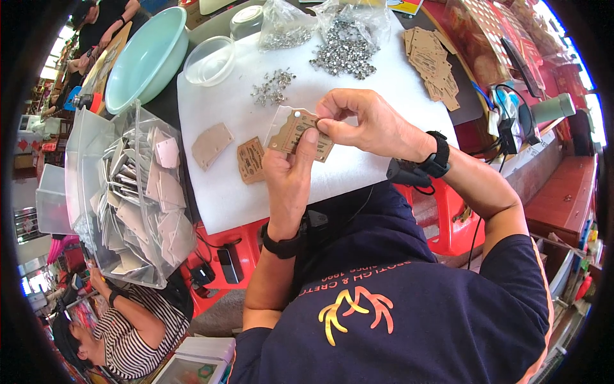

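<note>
My left hand point(289, 173) holds a brown card tag in a clear sleeve point(295, 132) from below, thumb on its face. My right hand point(364, 121) pinches the tag's right edge near the top, where a small silver rivet point(297, 114) sits. Both hands hover over a white foam pad point(358, 83). On the pad lie a plain brown tag point(211, 144), a printed brown tag point(251, 160) and a small heap of silver rivets point(272, 87).
A bigger rivet pile point(345, 54) and plastic bags lie at the pad's far edge, a stack of brown tags point(433, 64) at far right. A clear bowl point(210, 61), a teal basin point(144, 57) and a clear bin of finished tags point(137, 198) stand left. Another person in stripes point(128, 326) sits lower left.
</note>
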Demonstrator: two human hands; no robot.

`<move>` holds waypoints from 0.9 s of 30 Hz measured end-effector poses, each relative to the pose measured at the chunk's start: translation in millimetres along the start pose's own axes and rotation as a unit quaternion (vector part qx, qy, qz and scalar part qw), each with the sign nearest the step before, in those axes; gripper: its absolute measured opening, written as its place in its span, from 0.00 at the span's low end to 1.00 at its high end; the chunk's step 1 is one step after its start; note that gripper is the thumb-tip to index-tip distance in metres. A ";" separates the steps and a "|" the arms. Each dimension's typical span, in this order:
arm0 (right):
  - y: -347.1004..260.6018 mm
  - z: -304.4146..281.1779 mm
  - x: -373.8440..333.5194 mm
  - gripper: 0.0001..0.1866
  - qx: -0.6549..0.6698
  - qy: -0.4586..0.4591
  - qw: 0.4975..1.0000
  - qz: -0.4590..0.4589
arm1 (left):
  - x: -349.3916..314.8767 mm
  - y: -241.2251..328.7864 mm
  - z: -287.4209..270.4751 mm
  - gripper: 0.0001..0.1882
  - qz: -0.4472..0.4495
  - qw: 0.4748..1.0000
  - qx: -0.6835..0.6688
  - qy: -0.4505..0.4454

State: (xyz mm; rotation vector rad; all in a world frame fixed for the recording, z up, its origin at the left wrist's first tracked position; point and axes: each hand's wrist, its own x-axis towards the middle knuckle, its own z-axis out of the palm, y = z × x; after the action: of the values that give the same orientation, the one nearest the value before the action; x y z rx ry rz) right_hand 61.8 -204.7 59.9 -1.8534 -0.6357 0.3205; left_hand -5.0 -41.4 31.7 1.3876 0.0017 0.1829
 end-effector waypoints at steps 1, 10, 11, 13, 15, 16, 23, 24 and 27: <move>-0.1 -0.5 -0.9 0.07 0.032 -0.011 0.999 0.032 | -0.2 0.9 0.4 0.12 -0.006 1.000 0.001 -0.006; 6.1 -9.4 -5.9 0.10 0.051 -0.045 0.993 0.092 | -0.8 -7.2 1.1 0.14 -0.023 0.998 0.031 -0.051; 6.4 -9.4 -6.5 0.10 0.051 -0.042 0.993 0.093 | -1.5 -7.0 1.2 0.14 -0.023 0.998 0.031 -0.054; 8.3 -11.2 -6.8 0.11 0.053 -0.065 0.992 0.091 | -0.9 -7.0 0.8 0.13 -0.040 0.997 0.033 -0.054; 7.6 -12.7 -8.5 0.12 0.053 -0.068 0.991 0.101 | -0.4 -11.1 0.9 0.13 -0.056 0.997 -0.017 -0.059; 7.3 -13.2 -8.7 0.14 0.055 -0.075 0.990 0.109 | 0.3 -12.1 0.3 0.13 -0.072 0.993 -0.066 -0.059; 6.3 -13.8 -9.2 0.16 0.226 -0.014 0.967 0.113 | 4.1 -6.2 -0.3 0.14 -0.096 0.983 -0.143 -0.070; 4.0 -15.5 -10.3 0.17 0.214 -0.018 0.969 0.121 | 5.1 -5.8 -0.5 0.14 -0.084 0.983 -0.152 -0.053; 7.7 -14.9 -13.9 0.17 0.194 -0.036 0.971 0.131 | 6.2 -3.6 -0.2 0.14 -0.065 0.986 -0.153 -0.021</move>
State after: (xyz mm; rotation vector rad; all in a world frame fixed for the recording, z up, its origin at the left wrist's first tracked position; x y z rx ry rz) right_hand 60.0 -226.3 57.1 -1.5506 -0.3427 0.6423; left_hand 1.5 -41.0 28.8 1.0810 0.0275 0.0413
